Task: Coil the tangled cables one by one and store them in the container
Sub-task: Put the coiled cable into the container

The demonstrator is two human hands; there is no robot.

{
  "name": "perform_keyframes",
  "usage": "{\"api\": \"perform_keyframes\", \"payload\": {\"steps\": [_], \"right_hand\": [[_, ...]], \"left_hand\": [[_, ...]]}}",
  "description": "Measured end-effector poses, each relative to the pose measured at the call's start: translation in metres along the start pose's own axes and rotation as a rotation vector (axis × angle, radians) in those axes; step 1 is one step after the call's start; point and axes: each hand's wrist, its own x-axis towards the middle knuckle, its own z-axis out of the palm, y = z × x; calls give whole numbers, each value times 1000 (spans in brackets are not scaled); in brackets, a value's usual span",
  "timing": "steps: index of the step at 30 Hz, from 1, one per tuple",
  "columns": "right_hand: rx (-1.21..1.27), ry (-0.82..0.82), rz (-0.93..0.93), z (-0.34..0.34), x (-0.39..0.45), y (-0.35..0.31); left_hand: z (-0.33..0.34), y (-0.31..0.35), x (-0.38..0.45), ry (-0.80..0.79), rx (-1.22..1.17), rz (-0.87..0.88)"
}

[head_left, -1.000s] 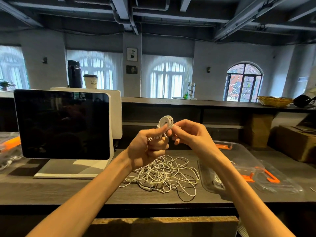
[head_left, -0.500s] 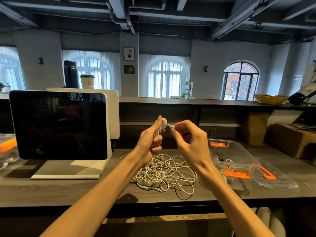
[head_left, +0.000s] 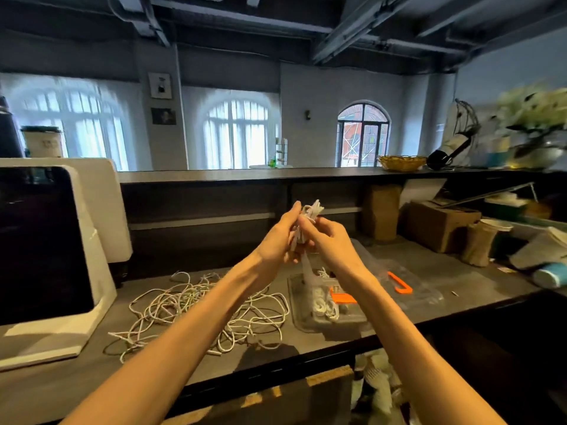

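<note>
Head view: both hands meet above the dark counter (head_left: 445,271), over the clear container (head_left: 310,320). The left hand (head_left: 277,237) grips a small bundle of coiled white cable (head_left: 311,211), its loops sticking up past the fingertips, while the right hand (head_left: 329,240) pinches the same bundle from the other side (the two hands touch). Inside the container lie a few white coils (head_left: 322,303); an orange latch (head_left: 342,297) shows at its rim. Left of the container sprawls the tangled pile of white cables (head_left: 196,311). Further left of the container stands a white-framed monitor (head_left: 40,240). Right of the container lies its clear lid (head_left: 423,289).
</note>
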Motion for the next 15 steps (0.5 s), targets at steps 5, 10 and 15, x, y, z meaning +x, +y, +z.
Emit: {"api": "perform_keyframes", "payload": {"steps": [5,10,15], "right_hand": [[-291,146,104,-61,32,21],[-821,77,351,-90,66,44],[-1210,-188,539,-77,88,75]], "left_hand": [[18,-18,46,114,256,13],[14,-38,77,82,389,-19],[11,-59,96,85,425,-20]]}}
